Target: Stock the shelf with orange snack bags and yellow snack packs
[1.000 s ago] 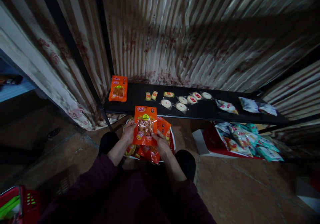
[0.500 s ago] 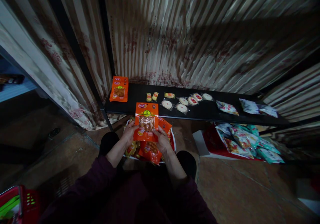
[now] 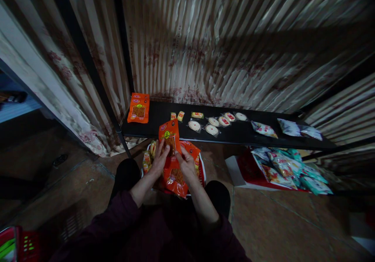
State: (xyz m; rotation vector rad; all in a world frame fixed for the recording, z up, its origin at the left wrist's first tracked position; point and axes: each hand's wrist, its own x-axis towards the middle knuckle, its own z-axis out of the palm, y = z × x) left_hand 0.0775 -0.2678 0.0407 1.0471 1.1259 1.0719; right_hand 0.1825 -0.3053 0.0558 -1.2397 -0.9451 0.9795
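Orange foil with a clear window showing thin brown sticks: that is the snack packet both hands now hold, just in front of the black shelf and above the basket on the floor. Half a second ago it faced the camera flat and square, gripped by its lower corners; now it is turned partly edge-on and tilted, so it shows as a narrow strip. The left hand has moved from the packet's side to lie against its front, fingers stretched upward. The right hand has fingers curled, seemingly pinching the lower right edge, though dim light makes the exact grip hard to read. My reading is that the packet is being turned over or squared up rather than set down.

More orange packets lie heaped in the basket under the hands. At the shelf's left end sits an orange stack; along its middle lie small round wrapped cakes. Below the shelf's right half, a red tray holds pale and teal snack bags.
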